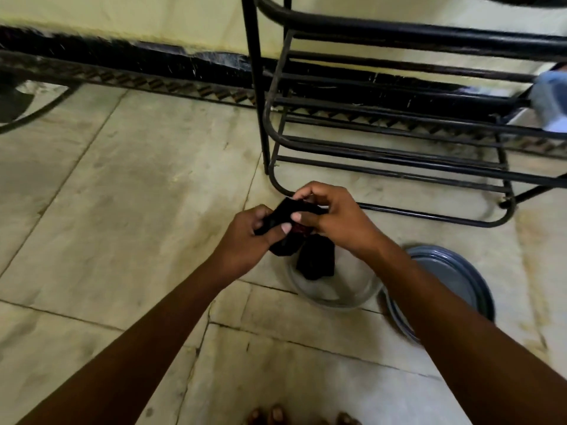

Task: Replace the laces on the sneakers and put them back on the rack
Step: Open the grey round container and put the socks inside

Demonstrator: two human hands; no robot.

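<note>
Two bare hands meet over the floor, both busy with one bundle of black soft fabric [316, 259]. The left hand [248, 237] grips its left end, thumb pressed on top and fingers curled beneath. The right hand [334, 219] pinches the upper edge between thumb and curled fingers, and the two thumbs are almost touching. A loose dark end hangs down from the grip. From where I stand I cannot tell whether this is a lace or a cloth.

Just below the hanging end sits a shallow round bowl with a pale shiny wall [334, 302], and beside it, partly behind the right forearm, lies a flat round grey metal plate [460, 277]. Both rest on the pale stone-tiled floor [122, 210].

Beyond the hands stands a black metal tube rack [399, 148] with slatted tiers, against a cream wall with a dark skirting band [122, 53]. At the far right edge a pale blue-and-white sneaker [549, 99] sits on a middle tier, only partly in sight and blurred. Bare toes [276, 414] show at the bottom edge.
</note>
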